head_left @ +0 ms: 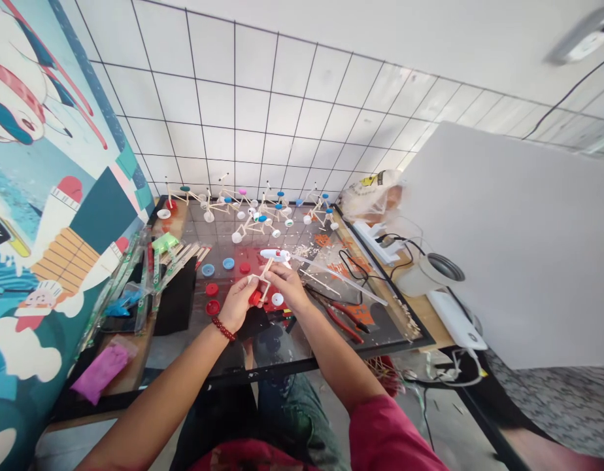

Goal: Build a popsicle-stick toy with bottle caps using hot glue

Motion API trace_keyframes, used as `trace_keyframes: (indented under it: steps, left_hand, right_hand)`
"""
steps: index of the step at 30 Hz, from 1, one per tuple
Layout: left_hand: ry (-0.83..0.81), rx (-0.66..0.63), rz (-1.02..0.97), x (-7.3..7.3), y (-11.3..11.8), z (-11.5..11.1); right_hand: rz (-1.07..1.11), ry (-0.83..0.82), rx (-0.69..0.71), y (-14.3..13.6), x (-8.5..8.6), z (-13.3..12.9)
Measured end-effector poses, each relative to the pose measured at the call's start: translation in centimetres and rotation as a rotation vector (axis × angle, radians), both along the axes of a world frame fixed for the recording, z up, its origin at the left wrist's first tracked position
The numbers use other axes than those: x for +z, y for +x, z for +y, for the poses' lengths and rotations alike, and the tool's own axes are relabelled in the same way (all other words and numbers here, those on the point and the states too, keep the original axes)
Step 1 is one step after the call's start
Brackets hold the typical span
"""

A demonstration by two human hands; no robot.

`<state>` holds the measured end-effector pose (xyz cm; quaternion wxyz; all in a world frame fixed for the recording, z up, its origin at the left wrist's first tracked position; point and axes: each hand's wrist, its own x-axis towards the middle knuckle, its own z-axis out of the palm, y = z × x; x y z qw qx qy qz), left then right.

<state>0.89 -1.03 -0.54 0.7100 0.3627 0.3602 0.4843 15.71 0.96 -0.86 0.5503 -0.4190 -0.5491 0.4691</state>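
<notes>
Between both hands is a small frame of wooden sticks (265, 280) with a red bottle cap (255, 298) at its lower end. My left hand (237, 302), a red bead bracelet at its wrist, pinches the frame from the left. On the right, the fingers of my right hand (288, 285) close on the sticks too. Just beyond them lies a white glue gun (274, 255). A white cap (278, 299) rests beside my right hand. Loose red caps (212, 290) and blue caps (208, 269) lie to the left of my hands.
Several stick-and-cap models (263, 218) stand along the back of the glass-topped table. Red-handled pliers (348, 324) and a clear glue stick (351, 280) lie right. A power strip (378, 242) stands at the right edge. Packets of sticks (140, 288) and a pink packet (103, 369) lie left.
</notes>
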Motion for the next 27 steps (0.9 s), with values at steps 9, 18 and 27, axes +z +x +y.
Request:
trace_keyframes:
  steps: [9, 18, 27]
  left_hand:
    - [-0.011, -0.013, -0.005, 0.0, 0.1, -0.1]
    - [0.044, 0.027, 0.009, -0.7, 0.1, 0.1]
    - [0.060, 0.028, 0.040, -1.3, 0.2, 0.1]
  right_hand:
    - [0.040, -0.089, -0.047, -0.2, -0.2, 0.1]
    - [0.091, -0.179, 0.052, -0.3, -0.2, -0.1]
    - [0.112, -0.175, 0.021, -0.4, -0.8, 0.0]
